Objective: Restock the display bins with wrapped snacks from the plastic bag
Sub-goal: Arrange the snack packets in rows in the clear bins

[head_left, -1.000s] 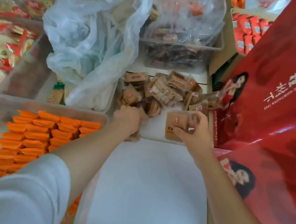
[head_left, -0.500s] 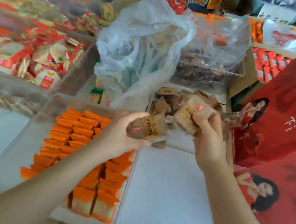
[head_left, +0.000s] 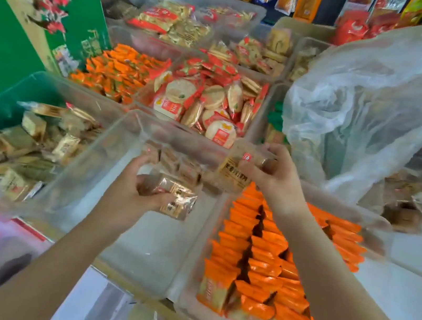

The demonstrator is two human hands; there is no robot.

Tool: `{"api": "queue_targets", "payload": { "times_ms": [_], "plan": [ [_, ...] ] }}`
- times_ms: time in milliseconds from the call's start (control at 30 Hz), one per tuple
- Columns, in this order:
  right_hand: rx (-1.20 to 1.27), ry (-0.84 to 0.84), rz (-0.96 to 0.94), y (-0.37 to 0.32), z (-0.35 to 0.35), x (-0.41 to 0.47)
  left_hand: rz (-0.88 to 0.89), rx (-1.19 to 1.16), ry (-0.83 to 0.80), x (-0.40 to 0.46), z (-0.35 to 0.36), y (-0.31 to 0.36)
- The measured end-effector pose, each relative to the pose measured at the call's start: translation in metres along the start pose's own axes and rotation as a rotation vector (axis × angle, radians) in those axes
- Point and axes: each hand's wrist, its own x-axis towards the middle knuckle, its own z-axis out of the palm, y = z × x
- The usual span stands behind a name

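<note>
Both hands have swung left to a mostly bare clear bin (head_left: 118,250) at frame centre, left hand (head_left: 133,191) gripping one wrapped snack (head_left: 177,201), right hand (head_left: 271,175) pinching another (head_left: 235,170); plastic bag (head_left: 373,108) upper right, restocking seemingly early.

Both forearms are bare to the frame's edge, and the right grip (head_left: 270,179) shows no rings.

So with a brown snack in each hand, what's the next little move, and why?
Probably lower the left hand and set its wrapped snack down beside the row of like snacks at the far end of the clear bin. That hand already hangs low inside the bin, whose floor is mostly bare, while the right hand holds its snack higher, over the bin's edge.
</note>
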Motion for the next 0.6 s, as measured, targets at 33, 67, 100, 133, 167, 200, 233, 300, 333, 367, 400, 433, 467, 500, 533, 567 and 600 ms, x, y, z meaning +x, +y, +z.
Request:
{"api": "queue_targets", "payload": {
  "times_ms": [33,67,100,133,167,200,233,300,333,367,400,433,467,500,533,567,600],
  "plan": [
    [-0.113,-0.004,-0.019,0.005,0.021,0.007,0.02,0.124,0.0,0.015,-0.019,-0.008],
    [-0.229,-0.007,-0.03,0.011,0.04,0.014,0.033,0.261,-0.008,0.032,-0.036,-0.019],
    [-0.334,-0.009,-0.042,0.018,0.058,0.02,0.05,0.403,-0.033,0.049,-0.049,-0.028],
    [-0.431,-0.017,-0.054,0.025,0.074,0.024,0.085,0.547,-0.076,0.066,-0.06,-0.036],
    [-0.517,-0.034,-0.062,0.032,0.089,0.027,0.129,0.692,-0.134,0.083,-0.067,-0.043],
    [-0.603,-0.064,-0.06,0.038,0.101,0.03,0.174,0.827,-0.202,0.099,-0.072,-0.048],
    [-0.699,-0.102,-0.051,0.044,0.112,0.034,0.221,0.964,-0.274,0.115,-0.075,-0.052],
    [-0.887,-0.173,-0.03,0.057,0.129,0.043,0.332,1.211,-0.394,0.146,-0.076,-0.063],
    [-0.945,-0.196,-0.019,0.063,0.136,0.048,0.355,1.293,-0.437,0.16,-0.074,-0.068],
    [-0.98,-0.211,-0.003,0.068,0.142,0.053,0.375,1.365,-0.471,0.171,-0.072,-0.072],
    [-0.999,-0.22,0.017,0.072,0.147,0.058,0.423,1.425,-0.491,0.18,-0.069,-0.076],
    [-1.012,-0.221,0.031,0.076,0.151,0.062,0.502,1.463,-0.497,0.188,-0.066,-0.078],
    [-1.026,-0.217,0.03,0.08,0.155,0.066,0.581,1.462,-0.481,0.195,-0.064,-0.081],
    [-1.045,-0.215,0.018,0.083,0.158,0.069,0.632,1.439,-0.447,0.201,-0.065,-0.082],
    [-1.067,-0.217,0.002,0.086,0.161,0.072,0.677,1.407,-0.401,0.206,-0.067,-0.082],
    [-1.087,-0.22,-0.016,0.088,0.165,0.074,0.736,1.376,-0.357,0.21,-0.071,-0.084],
    [-1.092,-0.225,-0.03,0.092,0.169,0.076,0.808,1.353,-0.316,0.212,-0.075,-0.085]
  ]
}}
